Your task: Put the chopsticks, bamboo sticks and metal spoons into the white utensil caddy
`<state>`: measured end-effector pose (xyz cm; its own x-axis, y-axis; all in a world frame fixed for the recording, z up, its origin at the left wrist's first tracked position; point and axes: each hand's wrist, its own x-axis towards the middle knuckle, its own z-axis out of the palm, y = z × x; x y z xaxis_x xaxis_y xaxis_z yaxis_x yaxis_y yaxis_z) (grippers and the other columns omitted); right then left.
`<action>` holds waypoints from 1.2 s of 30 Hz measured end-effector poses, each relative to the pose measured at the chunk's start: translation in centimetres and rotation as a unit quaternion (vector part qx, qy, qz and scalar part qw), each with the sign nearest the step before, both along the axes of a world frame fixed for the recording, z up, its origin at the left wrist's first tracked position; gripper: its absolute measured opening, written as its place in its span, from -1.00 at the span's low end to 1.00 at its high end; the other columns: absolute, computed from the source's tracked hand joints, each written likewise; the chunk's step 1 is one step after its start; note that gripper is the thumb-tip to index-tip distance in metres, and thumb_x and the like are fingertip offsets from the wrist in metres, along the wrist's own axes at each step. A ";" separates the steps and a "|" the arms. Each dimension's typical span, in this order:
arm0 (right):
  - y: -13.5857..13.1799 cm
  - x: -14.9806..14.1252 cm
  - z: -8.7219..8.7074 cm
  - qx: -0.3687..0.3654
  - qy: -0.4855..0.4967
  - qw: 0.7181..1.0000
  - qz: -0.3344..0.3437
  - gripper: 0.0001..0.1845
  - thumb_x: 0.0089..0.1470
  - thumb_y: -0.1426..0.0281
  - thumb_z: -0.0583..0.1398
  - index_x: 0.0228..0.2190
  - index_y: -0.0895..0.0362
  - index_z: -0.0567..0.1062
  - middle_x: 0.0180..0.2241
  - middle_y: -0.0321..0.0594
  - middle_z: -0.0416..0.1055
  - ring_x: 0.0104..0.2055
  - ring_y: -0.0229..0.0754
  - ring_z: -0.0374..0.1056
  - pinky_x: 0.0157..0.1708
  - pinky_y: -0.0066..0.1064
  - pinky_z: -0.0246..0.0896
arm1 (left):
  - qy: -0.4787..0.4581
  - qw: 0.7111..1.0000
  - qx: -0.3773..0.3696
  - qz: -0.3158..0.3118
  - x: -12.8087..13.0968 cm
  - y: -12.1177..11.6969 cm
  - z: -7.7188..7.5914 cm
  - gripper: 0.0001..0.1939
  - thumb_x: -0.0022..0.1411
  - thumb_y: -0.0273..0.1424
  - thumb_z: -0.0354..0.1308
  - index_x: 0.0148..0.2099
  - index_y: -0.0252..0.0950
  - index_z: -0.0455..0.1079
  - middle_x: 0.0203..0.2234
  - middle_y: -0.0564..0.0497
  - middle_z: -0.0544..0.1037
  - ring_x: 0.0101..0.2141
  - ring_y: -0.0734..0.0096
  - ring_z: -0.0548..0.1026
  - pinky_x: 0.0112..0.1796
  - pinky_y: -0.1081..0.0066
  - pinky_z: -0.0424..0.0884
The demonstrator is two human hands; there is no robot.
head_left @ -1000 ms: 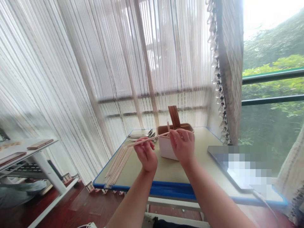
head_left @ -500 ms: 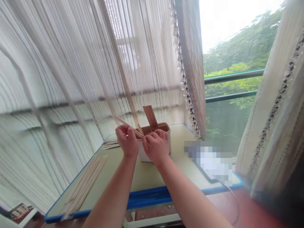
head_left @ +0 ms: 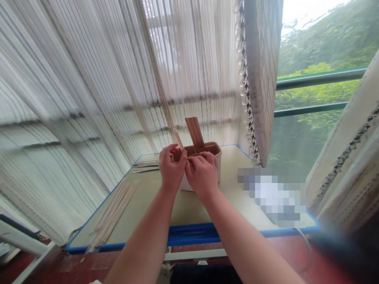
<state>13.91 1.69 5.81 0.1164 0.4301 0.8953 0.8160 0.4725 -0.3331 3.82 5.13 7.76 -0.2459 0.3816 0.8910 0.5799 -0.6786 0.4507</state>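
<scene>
My left hand (head_left: 172,167) is closed at the left side of the container, its thumb and fingers pinched around light wooden chopsticks (head_left: 179,139). These stand steeply, tilted left, their lower ends hidden by my fingers. My right hand (head_left: 203,171) is at the container's front rim, fingers curled and their tips close to the left fingertips; what they grip is hidden. Behind both hands stands the pale utensil holder (head_left: 219,159), brown inside and divided. A bundle of brown chopsticks (head_left: 195,132) leans in its rear compartment.
Several light chopsticks (head_left: 115,211) lie along the table's left side. Thin metal utensils (head_left: 146,167) are behind them, left of the holder. A blurred-out object (head_left: 272,197) with a cable sits on the right. The table (head_left: 151,205) has a blue edge; curtains hang behind.
The light chopsticks have swung from slanting across the holder's front to nearly upright. My left hand has turned and come closer to my right hand. The whole view has shifted a little.
</scene>
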 end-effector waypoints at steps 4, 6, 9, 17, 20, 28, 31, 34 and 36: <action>-0.1 0.1 0.2 -0.003 0.001 1.000 0.003 -0.81 0.08 0.33 0.12 -0.42 0.11 0.52 -0.39 -0.18 0.50 -0.08 -0.04 0.19 0.03 -0.20 0.00 | 0.046 0.998 0.040 0.025 -0.3 -0.3 0.0 -0.82 0.10 -0.34 0.16 -0.23 -0.27 0.42 -0.34 -0.02 0.49 -0.24 0.35 0.40 -0.14 0.31 0.31; -0.1 0.2 0.3 -0.003 0.005 1.000 0.005 -0.81 0.09 0.37 0.10 -0.42 0.12 0.52 -0.39 -0.17 0.50 -0.09 -0.05 0.20 0.01 -0.20 0.02 | 0.044 0.998 0.049 0.020 -0.4 -0.4 0.0 -0.84 0.14 -0.35 0.12 -0.22 -0.27 0.44 -0.34 -0.03 0.50 -0.23 0.35 0.40 -0.12 0.31 0.31; -0.1 0.3 0.3 -0.001 0.005 1.000 0.010 -0.79 0.09 0.43 0.08 -0.45 0.12 0.51 -0.41 -0.16 0.49 -0.12 -0.05 0.21 -0.01 -0.19 0.04 | 0.031 0.998 0.047 0.013 -0.6 -0.4 0.0 -0.83 0.18 -0.35 0.09 -0.22 -0.26 0.46 -0.33 -0.04 0.51 -0.23 0.36 0.41 -0.13 0.30 0.32; -0.1 0.3 0.3 -0.004 -0.005 1.000 0.007 -0.80 0.08 0.42 0.09 -0.45 0.11 0.51 -0.42 -0.17 0.49 -0.14 -0.06 0.22 -0.01 -0.17 0.04 | 0.020 0.999 0.044 0.006 -0.8 -0.2 0.1 -0.84 0.14 -0.32 0.14 -0.26 -0.25 0.48 -0.36 -0.04 0.51 -0.26 0.33 0.41 -0.15 0.27 0.33; -0.2 0.3 0.3 0.003 -0.004 1.000 0.008 -0.81 0.08 0.42 0.09 -0.45 0.11 0.51 -0.42 -0.17 0.49 -0.15 -0.06 0.22 -0.02 -0.17 0.03 | 0.019 0.998 0.048 0.018 -0.8 -0.4 0.1 -0.84 0.15 -0.31 0.13 -0.30 -0.25 0.49 -0.38 -0.04 0.51 -0.27 0.33 0.41 -0.15 0.27 0.33; -0.1 0.3 0.1 0.011 0.002 1.000 0.001 -0.81 0.08 0.41 0.10 -0.41 0.10 0.53 -0.39 -0.18 0.50 -0.13 -0.06 0.23 -0.01 -0.19 0.03 | 0.041 0.998 0.045 0.022 -0.7 -0.5 0.1 -0.85 0.14 -0.33 0.14 -0.31 -0.25 0.52 -0.42 -0.02 0.51 -0.28 0.35 0.41 -0.16 0.29 0.33; 0.0 0.3 0.1 0.013 -0.003 1.000 -0.007 -0.80 0.08 0.40 0.10 -0.42 0.11 0.54 -0.40 -0.17 0.50 -0.14 -0.07 0.24 -0.02 -0.19 0.03 | 0.047 0.998 0.043 -0.008 -0.8 -0.2 0.1 -0.84 0.16 -0.35 0.12 -0.31 -0.22 0.52 -0.42 -0.01 0.54 -0.27 0.35 0.43 -0.14 0.28 0.35; 0.0 0.3 0.1 0.013 -0.006 1.000 -0.004 -0.80 0.08 0.40 0.10 -0.40 0.11 0.54 -0.39 -0.17 0.51 -0.14 -0.08 0.24 -0.03 -0.20 0.04 | 0.051 0.997 0.046 -0.029 -0.9 0.0 0.0 -0.84 0.17 -0.36 0.11 -0.30 -0.20 0.53 -0.41 0.01 0.57 -0.22 0.33 0.45 -0.10 0.25 0.37; 0.0 0.3 0.1 0.019 -0.003 1.000 0.006 -0.80 0.08 0.41 0.10 -0.39 0.10 0.54 -0.38 -0.18 0.51 -0.14 -0.07 0.24 -0.02 -0.19 0.03 | 0.053 0.997 0.047 -0.035 -1.0 0.0 -0.1 -0.84 0.17 -0.37 0.11 -0.29 -0.19 0.53 -0.40 0.01 0.58 -0.20 0.32 0.46 -0.09 0.22 0.37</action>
<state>14.19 1.70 5.94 0.1064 0.3974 0.9115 0.8117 0.4947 -0.3104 2.85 5.08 7.69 -0.1236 0.3080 0.9433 0.5712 -0.7553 0.3214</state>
